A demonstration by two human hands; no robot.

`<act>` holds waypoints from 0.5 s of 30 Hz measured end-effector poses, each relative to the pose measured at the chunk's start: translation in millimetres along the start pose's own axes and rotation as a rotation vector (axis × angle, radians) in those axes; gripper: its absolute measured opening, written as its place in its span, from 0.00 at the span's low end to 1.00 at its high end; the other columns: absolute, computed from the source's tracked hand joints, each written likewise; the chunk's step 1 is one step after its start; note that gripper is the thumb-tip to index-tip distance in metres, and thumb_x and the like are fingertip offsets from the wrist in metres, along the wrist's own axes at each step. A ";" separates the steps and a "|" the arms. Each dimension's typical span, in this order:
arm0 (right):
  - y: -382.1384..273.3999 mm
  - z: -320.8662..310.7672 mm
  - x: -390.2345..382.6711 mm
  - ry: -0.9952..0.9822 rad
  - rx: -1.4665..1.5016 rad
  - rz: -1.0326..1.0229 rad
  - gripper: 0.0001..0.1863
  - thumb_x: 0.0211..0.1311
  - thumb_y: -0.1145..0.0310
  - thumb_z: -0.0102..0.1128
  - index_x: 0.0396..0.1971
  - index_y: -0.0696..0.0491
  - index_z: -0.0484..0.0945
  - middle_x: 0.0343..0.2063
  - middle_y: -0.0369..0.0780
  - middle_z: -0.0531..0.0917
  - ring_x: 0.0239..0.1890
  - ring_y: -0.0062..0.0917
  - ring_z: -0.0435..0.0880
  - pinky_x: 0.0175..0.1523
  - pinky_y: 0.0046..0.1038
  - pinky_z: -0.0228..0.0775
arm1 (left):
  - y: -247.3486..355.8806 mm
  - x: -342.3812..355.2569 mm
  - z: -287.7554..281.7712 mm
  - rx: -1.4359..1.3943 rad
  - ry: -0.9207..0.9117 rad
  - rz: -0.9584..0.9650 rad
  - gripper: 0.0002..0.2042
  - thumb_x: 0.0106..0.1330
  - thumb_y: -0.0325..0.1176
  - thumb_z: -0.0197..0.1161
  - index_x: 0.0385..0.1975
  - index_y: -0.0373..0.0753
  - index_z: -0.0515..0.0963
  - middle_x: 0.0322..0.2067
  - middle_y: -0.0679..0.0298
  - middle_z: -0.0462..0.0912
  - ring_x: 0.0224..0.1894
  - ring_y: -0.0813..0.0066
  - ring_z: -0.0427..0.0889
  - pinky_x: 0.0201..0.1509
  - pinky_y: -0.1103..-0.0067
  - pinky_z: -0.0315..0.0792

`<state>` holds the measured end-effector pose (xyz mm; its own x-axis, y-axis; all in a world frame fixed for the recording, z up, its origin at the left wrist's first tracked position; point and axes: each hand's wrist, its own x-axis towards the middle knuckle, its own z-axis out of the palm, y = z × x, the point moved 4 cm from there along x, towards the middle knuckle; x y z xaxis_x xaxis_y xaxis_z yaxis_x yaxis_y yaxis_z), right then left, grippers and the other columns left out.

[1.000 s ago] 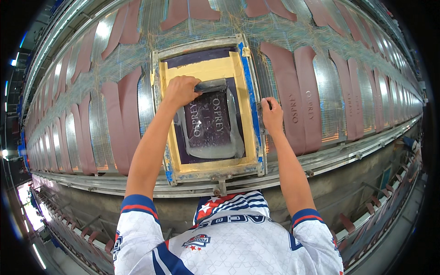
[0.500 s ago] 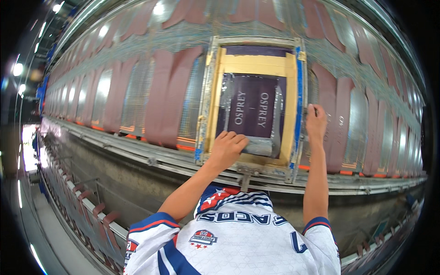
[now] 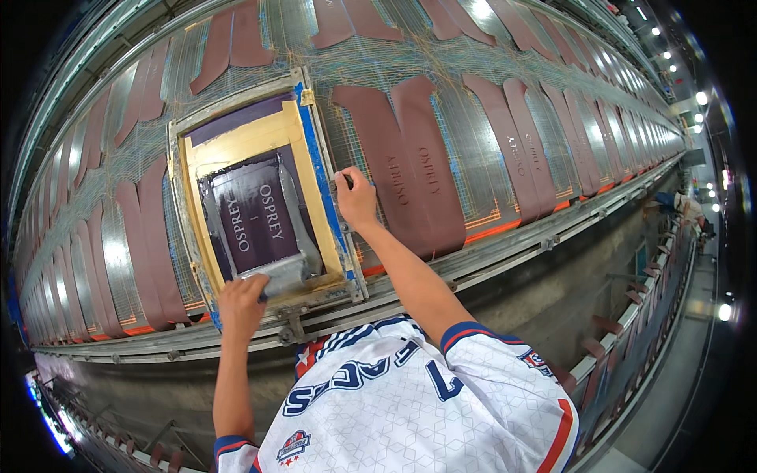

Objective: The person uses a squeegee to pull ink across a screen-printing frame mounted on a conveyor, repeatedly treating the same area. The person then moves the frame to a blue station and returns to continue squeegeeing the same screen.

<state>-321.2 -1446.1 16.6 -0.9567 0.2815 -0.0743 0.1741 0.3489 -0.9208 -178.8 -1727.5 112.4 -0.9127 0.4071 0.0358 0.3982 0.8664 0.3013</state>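
My left hand (image 3: 243, 306) is closed on a squeegee (image 3: 285, 276) with a grey, ink-smeared blade. The squeegee rests at the near end of a printing screen (image 3: 260, 206), whose dark purple mesh carries two columns of light lettering. Tan tape borders the mesh, with grey ink streaked down its sides. My right hand (image 3: 356, 199) is closed at the right rail of the screen's frame (image 3: 322, 158), beside a strip of blue tape; its exact grip is partly hidden. Just right of the frame lies a maroon cut piece (image 3: 410, 169) with darker lettering on it.
More maroon pieces (image 3: 516, 150) lie in rows along a long table streaked with coloured lines. A metal rail (image 3: 505, 250) runs along its near edge. Behind me at right, small maroon pieces (image 3: 607, 325) hang along another rail.
My view has turned, and the screen now sits further left in it, tilted. Both hands keep their holds, with the squeegee still at the near end. The lettered piece at right shows more fully.
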 end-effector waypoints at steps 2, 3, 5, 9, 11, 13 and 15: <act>-12.3 9.5 -4.4 0.015 -0.041 0.011 0.13 0.72 0.59 0.57 0.41 0.54 0.79 0.22 0.46 0.81 0.23 0.36 0.82 0.32 0.39 0.70 | -2.2 -26.1 -2.2 0.027 -0.035 -0.001 0.24 0.42 0.24 0.71 0.44 0.44 0.82 0.42 0.66 0.86 0.41 0.62 0.82 0.46 0.66 0.74; -17.3 9.0 -2.8 0.010 -0.064 0.013 0.12 0.71 0.60 0.57 0.41 0.54 0.78 0.23 0.49 0.82 0.24 0.40 0.84 0.32 0.40 0.71 | 0.4 -37.0 1.5 0.041 -0.008 0.022 0.22 0.44 0.25 0.69 0.44 0.43 0.82 0.42 0.67 0.86 0.41 0.63 0.82 0.46 0.66 0.74; -18.6 11.0 1.1 0.064 -0.103 -0.051 0.14 0.70 0.58 0.58 0.40 0.54 0.80 0.26 0.46 0.83 0.27 0.38 0.83 0.36 0.38 0.72 | 4.7 -52.2 12.1 0.087 0.032 0.060 0.20 0.47 0.27 0.67 0.45 0.43 0.81 0.43 0.67 0.85 0.41 0.65 0.82 0.46 0.67 0.73; -22.2 18.7 -7.4 0.015 -0.141 0.121 0.15 0.70 0.57 0.58 0.41 0.55 0.82 0.34 0.46 0.85 0.37 0.39 0.85 0.44 0.37 0.73 | -7.3 -48.1 19.7 0.056 0.018 0.076 0.16 0.55 0.29 0.61 0.46 0.41 0.80 0.43 0.68 0.84 0.40 0.68 0.81 0.45 0.69 0.72; -2.4 13.1 -4.9 0.023 -0.175 0.054 0.17 0.73 0.55 0.56 0.40 0.56 0.81 0.31 0.44 0.83 0.34 0.34 0.83 0.44 0.37 0.71 | -25.0 -15.1 13.0 0.093 0.031 0.121 0.15 0.56 0.29 0.60 0.45 0.41 0.80 0.43 0.67 0.84 0.40 0.69 0.81 0.45 0.70 0.72; -0.3 18.1 -5.0 -0.001 -0.157 0.076 0.17 0.73 0.56 0.56 0.39 0.56 0.80 0.27 0.41 0.81 0.29 0.29 0.79 0.40 0.35 0.70 | -56.8 29.4 17.0 0.127 0.104 0.134 0.14 0.56 0.27 0.60 0.44 0.42 0.80 0.43 0.66 0.85 0.40 0.68 0.81 0.45 0.70 0.72; -10.2 18.4 -5.3 -0.002 -0.172 0.099 0.15 0.73 0.58 0.56 0.38 0.56 0.80 0.27 0.42 0.81 0.27 0.32 0.80 0.38 0.35 0.71 | -89.0 82.9 15.1 0.101 0.145 0.107 0.15 0.55 0.24 0.60 0.43 0.43 0.80 0.40 0.65 0.86 0.36 0.63 0.83 0.43 0.68 0.75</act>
<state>-322.2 -1467.6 19.4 -0.9332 0.3206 -0.1624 0.3048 0.4670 -0.8300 -288.5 -1766.5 74.1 -0.8654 0.4588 0.2014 0.4942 0.8479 0.1920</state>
